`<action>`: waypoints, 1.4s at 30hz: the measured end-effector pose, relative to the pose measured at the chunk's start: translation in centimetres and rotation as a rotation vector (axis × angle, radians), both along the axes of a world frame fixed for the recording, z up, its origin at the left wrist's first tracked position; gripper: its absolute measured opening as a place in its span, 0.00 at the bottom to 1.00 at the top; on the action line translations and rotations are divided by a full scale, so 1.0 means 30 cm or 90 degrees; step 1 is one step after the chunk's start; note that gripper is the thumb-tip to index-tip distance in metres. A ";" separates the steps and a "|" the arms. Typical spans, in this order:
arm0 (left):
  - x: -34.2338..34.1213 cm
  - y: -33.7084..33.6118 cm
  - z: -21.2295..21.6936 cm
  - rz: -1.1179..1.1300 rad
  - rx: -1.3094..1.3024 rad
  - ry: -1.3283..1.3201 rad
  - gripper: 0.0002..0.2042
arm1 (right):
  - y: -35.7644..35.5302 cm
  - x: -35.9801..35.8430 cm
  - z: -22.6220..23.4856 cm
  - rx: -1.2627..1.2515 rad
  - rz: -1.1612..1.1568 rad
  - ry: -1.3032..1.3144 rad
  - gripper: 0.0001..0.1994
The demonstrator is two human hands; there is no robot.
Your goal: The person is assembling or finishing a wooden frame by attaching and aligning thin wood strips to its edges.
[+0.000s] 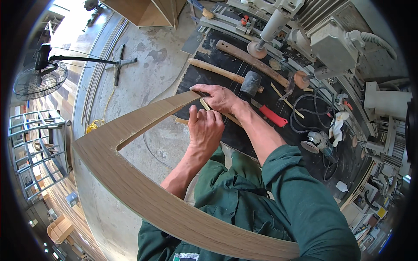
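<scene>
A large wood-grain panel point(143, 182), bent in a sharp angle with one curved arm, lies across my front. Its narrow end reaches my hands. My right hand point(223, 99) is closed over a dark flat tool point(200, 93) at that end, its fingers touching the panel; the tool's kind is mostly hidden. Just below, my left hand point(205, 131) is curled with the thumb raised. From its fingers a thin pale wooden strip point(204, 105) sticks up. Between my hands, what else is gripped cannot be seen.
On the black bench top point(278, 139) lie a rubber mallet point(251, 82), a long-handled hammer point(254, 61), a red-handled knife point(273, 116), pale strips and a corded angle grinder point(320, 142). Machinery point(333, 48) lines the right. A floor fan point(41, 80) and metal rack point(39, 150) stand left.
</scene>
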State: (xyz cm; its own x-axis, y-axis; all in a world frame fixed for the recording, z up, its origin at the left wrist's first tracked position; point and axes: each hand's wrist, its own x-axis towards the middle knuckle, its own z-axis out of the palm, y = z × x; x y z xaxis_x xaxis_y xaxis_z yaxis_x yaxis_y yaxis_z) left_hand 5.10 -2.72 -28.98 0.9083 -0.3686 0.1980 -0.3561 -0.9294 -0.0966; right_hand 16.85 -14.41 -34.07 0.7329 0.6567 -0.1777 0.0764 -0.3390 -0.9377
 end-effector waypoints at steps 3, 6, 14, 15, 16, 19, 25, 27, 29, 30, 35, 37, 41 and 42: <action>0.006 0.009 -0.009 -0.011 0.006 -0.015 0.03 | 0.011 -0.016 0.013 -0.012 -0.041 -0.003 0.23; 0.013 0.012 -0.007 -0.019 0.001 -0.019 0.04 | 0.011 -0.019 0.010 -0.031 -0.050 -0.035 0.24; 0.022 0.042 0.006 -0.017 0.021 -0.049 0.04 | 0.034 -0.028 0.004 -0.086 -0.092 -0.068 0.25; 0.019 0.044 0.004 -0.016 0.023 -0.052 0.04 | 0.033 -0.031 0.002 -0.083 -0.092 -0.071 0.25; 0.013 0.043 0.002 -0.013 0.022 -0.034 0.05 | 0.027 -0.037 0.001 -0.063 -0.080 -0.062 0.24; 0.006 0.046 0.010 -0.015 0.023 -0.021 0.05 | 0.013 -0.043 -0.017 -0.034 -0.065 -0.057 0.23; 0.014 0.031 0.012 -0.018 0.011 -0.018 0.05 | 0.019 -0.063 -0.089 -0.022 -0.097 -0.256 0.21; 0.020 0.036 0.017 -0.019 0.023 -0.037 0.05 | 0.026 -0.070 -0.078 -0.044 -0.116 -0.244 0.21; 0.032 0.047 0.028 -0.032 0.028 -0.032 0.05 | 0.029 -0.062 -0.065 -0.050 -0.113 -0.244 0.22; 0.038 0.049 0.033 -0.034 0.034 -0.030 0.05 | 0.029 -0.060 -0.055 -0.054 -0.112 -0.233 0.22; 0.048 0.053 0.050 -0.035 0.045 0.002 0.06 | 0.018 -0.063 -0.045 -0.047 -0.093 -0.220 0.23; 0.049 0.055 0.057 -0.042 0.052 0.012 0.07 | 0.013 -0.058 -0.050 -0.067 -0.090 -0.203 0.25; 0.048 0.055 0.057 -0.044 0.065 0.017 0.07 | 0.005 -0.063 -0.074 -0.040 -0.077 -0.234 0.25; 0.050 0.051 0.056 -0.047 0.064 0.020 0.07 | 0.008 -0.065 -0.073 -0.040 -0.076 -0.238 0.26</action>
State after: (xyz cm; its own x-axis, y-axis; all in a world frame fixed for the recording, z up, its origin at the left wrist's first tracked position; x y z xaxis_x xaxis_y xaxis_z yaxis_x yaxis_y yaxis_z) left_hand 6.61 -1.19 -27.31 0.8829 -0.4515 0.1285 -0.4279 -0.8866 -0.1756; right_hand 14.91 -14.18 -36.25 0.8251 0.5595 0.0787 0.3650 -0.4215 -0.8301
